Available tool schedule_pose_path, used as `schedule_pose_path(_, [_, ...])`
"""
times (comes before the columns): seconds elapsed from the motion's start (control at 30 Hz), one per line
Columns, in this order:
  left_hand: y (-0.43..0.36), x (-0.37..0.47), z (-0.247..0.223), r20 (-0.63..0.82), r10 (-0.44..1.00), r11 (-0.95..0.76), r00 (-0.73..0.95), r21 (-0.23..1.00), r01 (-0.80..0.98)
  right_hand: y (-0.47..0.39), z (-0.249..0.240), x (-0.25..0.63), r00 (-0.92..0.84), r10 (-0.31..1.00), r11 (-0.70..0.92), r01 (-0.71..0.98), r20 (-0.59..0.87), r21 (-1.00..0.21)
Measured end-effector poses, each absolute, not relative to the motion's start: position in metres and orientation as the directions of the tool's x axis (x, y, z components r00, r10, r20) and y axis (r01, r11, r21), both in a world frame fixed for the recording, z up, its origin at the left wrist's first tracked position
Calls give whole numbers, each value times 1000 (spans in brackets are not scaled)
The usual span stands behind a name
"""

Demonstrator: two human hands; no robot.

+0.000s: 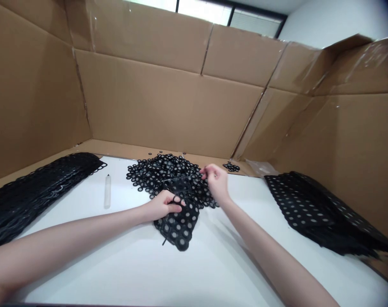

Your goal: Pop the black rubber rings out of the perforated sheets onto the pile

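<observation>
A black sheet with round holes (177, 230) hangs from my left hand (163, 205), whose thumb and fingers are closed on it near the middle of the view. Behind it lies a heap of small black rings (161, 168) on the white table (132, 264). My right hand (215, 179) is at the heap's right edge, its fingers bent together; whatever is between the fingertips is too small to make out. The sheet's upper part overlaps the heap, so its far edge is hard to tell from the rings.
A stack of black perforated sheets (43, 192) lies at the left, and more black sheets (309, 209) lie at the right. A pale tube with a dark tip (107, 192) stands out left of the heap. A small ring cluster (231, 166) is behind my right hand. Cardboard walls (168, 102) surround the table.
</observation>
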State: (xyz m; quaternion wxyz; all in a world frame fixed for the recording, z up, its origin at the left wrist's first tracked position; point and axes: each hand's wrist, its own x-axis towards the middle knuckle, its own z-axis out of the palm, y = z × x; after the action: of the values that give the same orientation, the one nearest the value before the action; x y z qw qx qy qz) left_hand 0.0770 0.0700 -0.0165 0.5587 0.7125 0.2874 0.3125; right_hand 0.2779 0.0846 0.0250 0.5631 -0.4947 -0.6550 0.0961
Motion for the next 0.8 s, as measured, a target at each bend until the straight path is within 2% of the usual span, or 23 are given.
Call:
schedule_pose_path(0.07, [69, 76, -18, 99, 744, -194, 661, 978, 72, 89, 30, 290, 254, 728, 451, 522, 636, -724])
schedule_pose_path(0.17, [69, 74, -15, 78, 720, -177, 690, 982, 73, 96, 23, 296, 140, 780, 443, 566, 610, -696])
schedule_pose_path(0.3, [68, 73, -4, 60, 667, -206, 742, 973, 106, 108, 4, 285, -43, 782, 456, 719, 621, -524])
schedule_pose_path(0.4, [66, 74, 1, 54, 643, -215, 764, 970, 113, 108, 1, 280, -149, 745, 509, 757, 650, -409])
schedule_pose_path(0.53, [67, 76, -2, 57, 751, -104, 657, 994, 32, 90, 17, 283, -173, 687, 590, 700, 706, -403])
schedule_pose_path(0.67, [72, 75, -8, 49, 877, -16, 478, 997, -74, 70, 34, 280, -441, 669, 719, 589, 599, -369])
schedule_pose_path(0.73, [74, 73, -10, 57, 884, -13, 464, 995, -98, 65, 36, 275, -537, 639, 759, 559, 551, -335])
schedule_pose_path(0.8, [76, 71, -10, 62, 854, -4, 517, 994, -113, 62, 35, 269, -534, 633, 762, 556, 561, -331])
